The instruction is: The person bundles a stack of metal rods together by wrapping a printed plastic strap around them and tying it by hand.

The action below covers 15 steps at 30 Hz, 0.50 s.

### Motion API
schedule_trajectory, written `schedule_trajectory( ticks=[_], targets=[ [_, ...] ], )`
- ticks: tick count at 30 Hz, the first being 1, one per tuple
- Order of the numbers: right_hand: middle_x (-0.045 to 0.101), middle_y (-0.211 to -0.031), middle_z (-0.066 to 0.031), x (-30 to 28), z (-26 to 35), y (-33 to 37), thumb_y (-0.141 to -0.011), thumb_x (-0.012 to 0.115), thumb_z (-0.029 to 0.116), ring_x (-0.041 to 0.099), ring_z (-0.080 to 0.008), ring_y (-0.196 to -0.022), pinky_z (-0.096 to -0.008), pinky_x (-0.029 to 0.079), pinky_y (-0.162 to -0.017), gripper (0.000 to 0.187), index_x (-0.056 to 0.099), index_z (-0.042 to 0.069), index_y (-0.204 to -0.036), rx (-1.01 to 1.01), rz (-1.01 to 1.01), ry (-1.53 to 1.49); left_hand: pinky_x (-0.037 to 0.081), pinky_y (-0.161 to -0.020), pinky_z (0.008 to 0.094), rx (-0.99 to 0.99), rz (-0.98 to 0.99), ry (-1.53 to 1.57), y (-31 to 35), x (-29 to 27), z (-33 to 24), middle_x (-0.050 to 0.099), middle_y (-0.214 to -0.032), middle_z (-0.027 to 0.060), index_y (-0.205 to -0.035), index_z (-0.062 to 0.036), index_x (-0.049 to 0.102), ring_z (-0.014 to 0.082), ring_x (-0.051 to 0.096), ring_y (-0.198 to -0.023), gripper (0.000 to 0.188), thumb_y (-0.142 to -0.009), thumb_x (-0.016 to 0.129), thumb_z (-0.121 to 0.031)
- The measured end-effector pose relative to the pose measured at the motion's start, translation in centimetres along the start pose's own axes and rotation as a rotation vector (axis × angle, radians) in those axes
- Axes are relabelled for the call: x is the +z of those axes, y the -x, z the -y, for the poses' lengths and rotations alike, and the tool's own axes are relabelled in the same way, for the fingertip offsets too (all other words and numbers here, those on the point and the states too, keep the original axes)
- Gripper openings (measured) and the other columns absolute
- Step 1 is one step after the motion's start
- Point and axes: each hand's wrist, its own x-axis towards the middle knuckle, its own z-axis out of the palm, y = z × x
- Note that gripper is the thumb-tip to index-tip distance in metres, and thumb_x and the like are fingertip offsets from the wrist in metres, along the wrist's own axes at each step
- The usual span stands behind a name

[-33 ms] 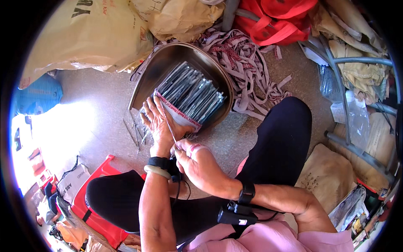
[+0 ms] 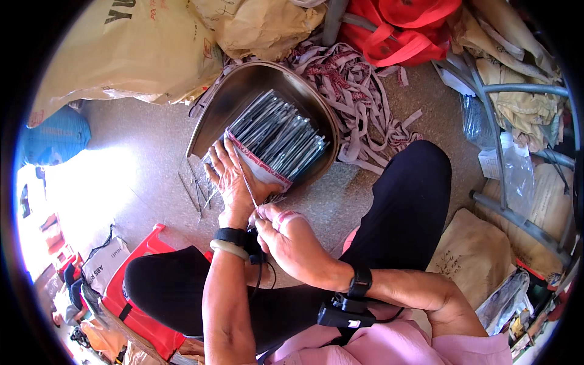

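A thick bundle of thin dark metal rods point(image 2: 277, 131) lies tilted in a brown metal scoop-shaped pan point(image 2: 255, 74). A white cloth strip with red print point(image 2: 261, 165) is wrapped around the bundle's near part. My left hand point(image 2: 234, 179) grips the bundle at this wrapped part, its fingers and thumb spanning the strip. From the bundle's left corner a narrow, twisted length of the strip runs taut across my left hand. My right hand point(image 2: 283, 234), crossed over near the left wrist, pinches its end between thumb and fingers. The rods' near ends are mostly hidden by my left hand.
A heap of similar strips point(image 2: 359, 100) lies beside the pan. Loose thin rods point(image 2: 193, 191) rest on the floor at left. Large tan sacks point(image 2: 134, 55) and a red bag point(image 2: 398, 30) stand behind. Grey tubing point(image 2: 496, 134) and a clear bottle point(image 2: 517, 170) are at right.
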Motion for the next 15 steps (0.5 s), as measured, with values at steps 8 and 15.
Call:
schedule_trajectory(
  ticks=[8,15],
  targets=[
    [0.046,-0.066,0.0018,1.3,-1.3,-0.2,-0.100,0.044,0.012,0.042,-0.0070,-0.057,-0.0252,0.037,-0.053,0.015,0.054,0.001,-0.104,-0.014,-0.042,0.031,0.014,-0.111,0.0577,0.103,0.004,0.011,-1.3,-0.7,0.6,0.023,-0.145,0.0281,-0.144,0.0065,0.014,0.0451,0.018,-0.138,0.142,-0.037,0.091,-0.048],
    [0.047,-0.065,0.0024,2.8,-1.1,-3.1,-0.099,0.046,0.015,0.041,-0.0064,-0.055,-0.0233,0.035,-0.051,0.018,0.055,0.001,-0.105,-0.030,-0.056,0.110,0.016,-0.109,0.0608,0.124,0.022,0.038,-4.6,-0.9,3.4,0.026,-0.145,0.0263,-0.145,0.0044,0.013,0.0435,0.023,-0.136,0.151,-0.027,0.091,-0.049]
  ],
)
